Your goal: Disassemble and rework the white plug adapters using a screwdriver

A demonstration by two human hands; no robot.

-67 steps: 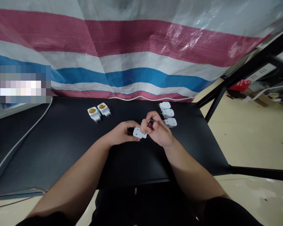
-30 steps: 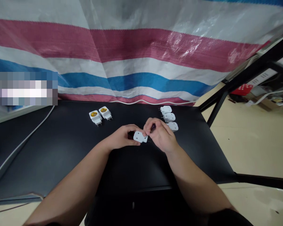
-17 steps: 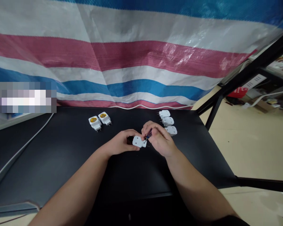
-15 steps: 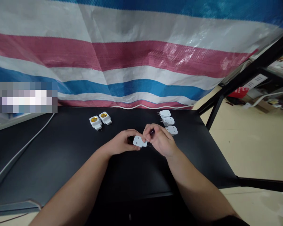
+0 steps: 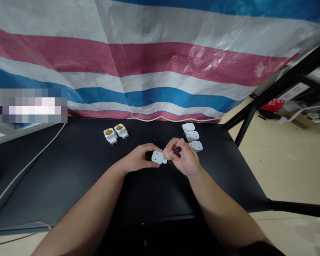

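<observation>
My left hand (image 5: 137, 159) grips a white plug adapter (image 5: 159, 157), whose pins point right. A dark piece (image 5: 148, 155) shows beside it, partly hidden by my fingers. My right hand (image 5: 184, 158) pinches a small dark-handled screwdriver (image 5: 177, 150) just to the right of the adapter. Its tip is hidden by my fingers. Three white plug bodies (image 5: 192, 136) stand in a column beyond my right hand. Two white lamp-holder plugs with yellow centres (image 5: 115, 132) lie farther left.
All of this is on a black table (image 5: 69, 177), with a grey cable (image 5: 34, 161) running along its left side. A striped woven tarp (image 5: 160, 71) hangs behind the far edge. Black table frame bars (image 5: 280, 81) and a tiled floor lie to the right.
My right hand has drawn slightly right, away from the adapter, with the screwdriver in it. The view has shifted a little. The plugs on the table have not moved relative to each other.
</observation>
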